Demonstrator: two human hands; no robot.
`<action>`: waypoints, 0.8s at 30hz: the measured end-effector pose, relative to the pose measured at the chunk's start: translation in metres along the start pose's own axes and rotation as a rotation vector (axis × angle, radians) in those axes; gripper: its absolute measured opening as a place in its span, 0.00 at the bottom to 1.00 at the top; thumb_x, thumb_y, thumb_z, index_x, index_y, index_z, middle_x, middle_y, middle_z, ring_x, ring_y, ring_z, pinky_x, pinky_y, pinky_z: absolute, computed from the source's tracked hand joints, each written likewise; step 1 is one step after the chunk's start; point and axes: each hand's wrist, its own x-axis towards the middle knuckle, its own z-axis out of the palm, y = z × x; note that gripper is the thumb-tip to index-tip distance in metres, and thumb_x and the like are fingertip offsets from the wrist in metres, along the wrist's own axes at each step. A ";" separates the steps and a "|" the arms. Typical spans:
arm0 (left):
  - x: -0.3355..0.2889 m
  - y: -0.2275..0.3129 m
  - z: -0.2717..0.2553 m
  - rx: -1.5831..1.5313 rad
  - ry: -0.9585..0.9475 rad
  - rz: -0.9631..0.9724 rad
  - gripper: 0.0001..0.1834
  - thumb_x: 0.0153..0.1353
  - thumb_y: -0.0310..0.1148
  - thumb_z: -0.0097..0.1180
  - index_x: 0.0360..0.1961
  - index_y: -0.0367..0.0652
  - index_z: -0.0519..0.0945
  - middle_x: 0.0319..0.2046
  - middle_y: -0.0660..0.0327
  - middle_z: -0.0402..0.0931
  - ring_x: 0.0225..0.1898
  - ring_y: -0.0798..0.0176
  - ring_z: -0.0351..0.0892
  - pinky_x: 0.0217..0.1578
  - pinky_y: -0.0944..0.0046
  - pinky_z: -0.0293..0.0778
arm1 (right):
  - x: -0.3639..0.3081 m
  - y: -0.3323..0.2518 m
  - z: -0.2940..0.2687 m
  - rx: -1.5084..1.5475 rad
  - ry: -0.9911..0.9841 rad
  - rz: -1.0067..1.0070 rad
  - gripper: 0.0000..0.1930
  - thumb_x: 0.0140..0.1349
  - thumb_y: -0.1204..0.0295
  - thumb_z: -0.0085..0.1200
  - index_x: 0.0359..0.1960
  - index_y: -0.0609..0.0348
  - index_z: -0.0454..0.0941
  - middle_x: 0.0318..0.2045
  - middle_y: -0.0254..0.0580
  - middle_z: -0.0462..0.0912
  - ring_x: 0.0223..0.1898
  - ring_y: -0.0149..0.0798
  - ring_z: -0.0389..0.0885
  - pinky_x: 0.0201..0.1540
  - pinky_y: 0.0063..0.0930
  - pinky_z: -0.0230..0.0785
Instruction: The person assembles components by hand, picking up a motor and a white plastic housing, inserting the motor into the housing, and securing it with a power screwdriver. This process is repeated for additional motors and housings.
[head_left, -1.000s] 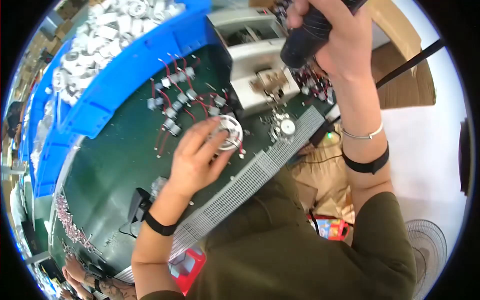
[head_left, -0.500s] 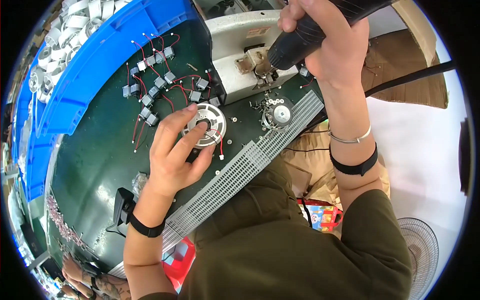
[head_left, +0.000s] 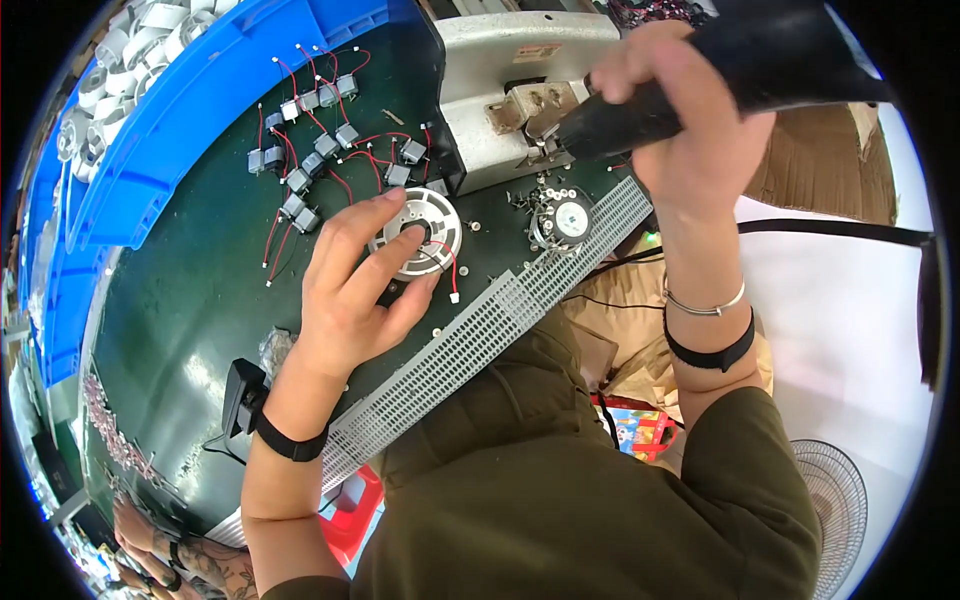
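My right hand is wrapped round a black electric screwdriver. The tool's nose end is at the metal pick-up block of a grey screw feeder; its bit is hard to make out. On the green bench my left hand grips a round white plastic housing, fingertips on its rim and on the dark centre. A red and a black wire trail from that housing to a small white connector. Right of it, a round magnetic-looking dish bears small white pieces and screws.
Small grey motors with red wires lie beyond my left hand. A blue bin of white plastic rings stands at the left. A perforated metal strip edges the bench in front of me. Another person's hands show at lower left.
My right hand and the screwdriver have moved right and slightly down, and the tool lies flatter. The left hand keeps its hold on the housing. The whole view has shifted slightly.
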 end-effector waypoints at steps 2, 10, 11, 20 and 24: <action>-0.001 -0.002 -0.001 0.004 0.003 -0.002 0.21 0.34 0.25 0.66 0.35 0.38 0.79 0.46 0.51 0.73 0.43 0.50 0.75 0.42 0.58 0.74 | 0.012 -0.022 0.027 0.203 0.314 0.075 0.03 0.55 0.81 0.47 0.25 0.66 0.69 0.24 0.46 0.73 0.25 0.40 0.73 0.32 0.35 0.67; -0.002 0.001 -0.003 0.000 0.006 -0.012 0.21 0.35 0.25 0.66 0.36 0.40 0.78 0.47 0.52 0.73 0.43 0.51 0.75 0.41 0.58 0.74 | 0.033 -0.023 0.058 -0.060 0.475 0.121 0.27 0.53 0.79 0.51 0.55 0.69 0.58 0.17 0.40 0.73 0.17 0.35 0.72 0.23 0.26 0.69; -0.002 0.001 -0.003 -0.007 0.003 -0.016 0.20 0.35 0.25 0.66 0.36 0.40 0.78 0.47 0.52 0.73 0.44 0.51 0.75 0.41 0.58 0.74 | 0.032 -0.021 0.057 -0.066 0.478 0.129 0.26 0.54 0.78 0.52 0.55 0.69 0.59 0.18 0.40 0.73 0.18 0.34 0.72 0.24 0.26 0.69; -0.004 -0.003 -0.001 -0.017 0.007 -0.010 0.20 0.35 0.26 0.66 0.36 0.39 0.78 0.47 0.52 0.73 0.44 0.50 0.75 0.41 0.58 0.74 | 0.027 -0.016 0.061 -0.088 0.496 0.114 0.27 0.54 0.77 0.52 0.56 0.70 0.57 0.18 0.40 0.72 0.18 0.34 0.72 0.25 0.26 0.69; -0.003 -0.003 0.000 -0.017 0.008 -0.007 0.20 0.35 0.26 0.66 0.36 0.39 0.78 0.47 0.51 0.73 0.44 0.50 0.75 0.41 0.58 0.74 | 0.012 -0.002 0.027 0.001 0.265 0.028 0.03 0.56 0.81 0.47 0.26 0.68 0.70 0.22 0.45 0.72 0.23 0.40 0.72 0.31 0.36 0.68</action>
